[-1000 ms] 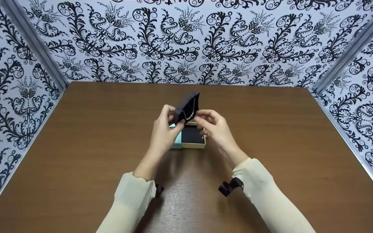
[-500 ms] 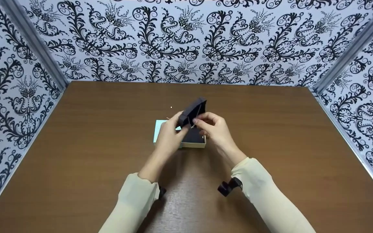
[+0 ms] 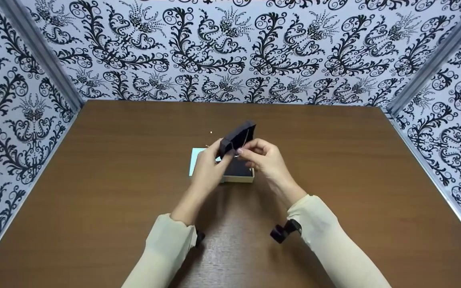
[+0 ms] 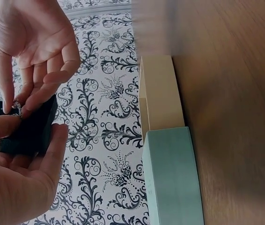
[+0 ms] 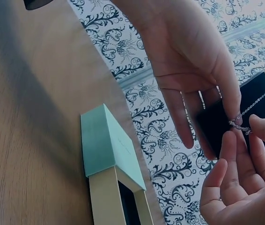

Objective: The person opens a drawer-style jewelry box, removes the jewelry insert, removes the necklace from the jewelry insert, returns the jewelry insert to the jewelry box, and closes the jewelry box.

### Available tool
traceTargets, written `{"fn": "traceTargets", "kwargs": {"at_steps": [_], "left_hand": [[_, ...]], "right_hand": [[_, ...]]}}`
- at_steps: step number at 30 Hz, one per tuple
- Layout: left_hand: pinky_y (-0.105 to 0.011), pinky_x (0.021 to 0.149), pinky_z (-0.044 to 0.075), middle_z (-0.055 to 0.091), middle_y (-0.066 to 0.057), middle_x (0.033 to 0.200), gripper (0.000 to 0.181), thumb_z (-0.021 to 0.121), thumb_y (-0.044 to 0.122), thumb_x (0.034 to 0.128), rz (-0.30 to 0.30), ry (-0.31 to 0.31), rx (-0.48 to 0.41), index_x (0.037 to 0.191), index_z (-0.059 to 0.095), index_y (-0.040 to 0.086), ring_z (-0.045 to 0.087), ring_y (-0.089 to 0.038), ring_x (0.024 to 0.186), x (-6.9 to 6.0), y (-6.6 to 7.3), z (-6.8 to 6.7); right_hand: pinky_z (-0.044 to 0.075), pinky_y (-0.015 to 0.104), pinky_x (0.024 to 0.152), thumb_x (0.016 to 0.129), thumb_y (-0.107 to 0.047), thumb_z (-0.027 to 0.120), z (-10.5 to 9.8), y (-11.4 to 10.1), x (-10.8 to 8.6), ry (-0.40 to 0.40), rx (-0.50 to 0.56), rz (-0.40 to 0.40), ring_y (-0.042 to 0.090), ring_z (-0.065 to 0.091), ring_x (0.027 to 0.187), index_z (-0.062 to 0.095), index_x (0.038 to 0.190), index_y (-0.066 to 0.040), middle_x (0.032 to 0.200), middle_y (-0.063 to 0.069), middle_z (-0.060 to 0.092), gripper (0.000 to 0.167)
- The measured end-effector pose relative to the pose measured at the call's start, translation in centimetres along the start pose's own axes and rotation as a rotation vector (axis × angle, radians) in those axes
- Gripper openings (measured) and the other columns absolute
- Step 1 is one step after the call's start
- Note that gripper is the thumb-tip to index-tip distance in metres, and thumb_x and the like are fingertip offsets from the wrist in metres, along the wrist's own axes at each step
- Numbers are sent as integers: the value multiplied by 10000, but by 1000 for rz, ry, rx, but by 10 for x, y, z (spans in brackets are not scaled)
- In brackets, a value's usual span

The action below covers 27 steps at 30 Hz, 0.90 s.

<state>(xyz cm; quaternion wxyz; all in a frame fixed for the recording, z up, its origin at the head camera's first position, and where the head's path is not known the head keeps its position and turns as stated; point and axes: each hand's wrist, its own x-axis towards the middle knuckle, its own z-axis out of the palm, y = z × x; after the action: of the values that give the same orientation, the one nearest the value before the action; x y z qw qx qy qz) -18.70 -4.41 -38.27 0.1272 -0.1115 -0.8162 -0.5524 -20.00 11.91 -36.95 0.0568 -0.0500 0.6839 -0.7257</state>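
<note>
Above the table, my left hand (image 3: 207, 168) grips a black jewelry pad (image 3: 237, 135), tilted up on edge. A thin silver chain necklace (image 5: 254, 104) stretches across the pad's dark face. My right hand (image 3: 268, 160) pinches the chain between thumb and forefinger, by its sparkling section (image 5: 238, 125), which also shows in the left wrist view between both hands' fingertips. My left thumb lies right beside that spot. Under the hands, a cream box tray (image 3: 240, 179) with a dark inside sticks partly out of its mint-green sleeve (image 3: 197, 159). Fingers hide part of the chain.
The brown wooden table (image 3: 134, 184) spreads around the box. Patterned panels (image 3: 230, 52) stand at the back and both sides. Behind the box lies a tiny bright speck (image 3: 211, 132), too small to identify.
My left hand has shifted right with the jewelry pad, uncovering the mint-green sleeve and the tiny speck. My right fingers have moved in from the pad's edge onto the chain. Little differs since half a second ago.
</note>
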Motion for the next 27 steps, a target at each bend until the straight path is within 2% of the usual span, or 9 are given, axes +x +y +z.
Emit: {"fn": "traceTargets", "kwargs": {"at_steps": [8,16,22,27], "left_hand": [[-440,896,577,732,-181,1129,247,645,178,966,11,14,-3,1154,691,24,699,-294,1089,-2,0,1],[-453,910,568,727,-199,1133,236,647,163,963,20,15,3,1127,690,-2,699,-313,1089,-1,-3,2],[-449,926,569,727,-214,1124,248,649,154,954,-7,42,-4,1134,690,-12,701,-328,1088,-1,-5,1],[-427,886,573,746,-189,1003,199,661,152,947,-3,74,-21,1043,699,-18,723,-297,1002,0,-7,0]], "right_hand": [[544,218,633,912,-5,671,0,-3,-3,2,77,-12,120,710,751,629,816,-114,778,-14,692,151],[573,221,660,908,31,656,1,-6,-5,7,151,-28,116,700,718,631,816,-107,772,-1,689,167],[577,227,671,910,27,659,0,-7,-7,14,176,-20,122,685,716,639,826,-102,781,1,682,156],[582,237,687,915,25,654,-1,-7,-7,16,187,-10,125,688,714,638,825,-109,785,4,682,162]]}}
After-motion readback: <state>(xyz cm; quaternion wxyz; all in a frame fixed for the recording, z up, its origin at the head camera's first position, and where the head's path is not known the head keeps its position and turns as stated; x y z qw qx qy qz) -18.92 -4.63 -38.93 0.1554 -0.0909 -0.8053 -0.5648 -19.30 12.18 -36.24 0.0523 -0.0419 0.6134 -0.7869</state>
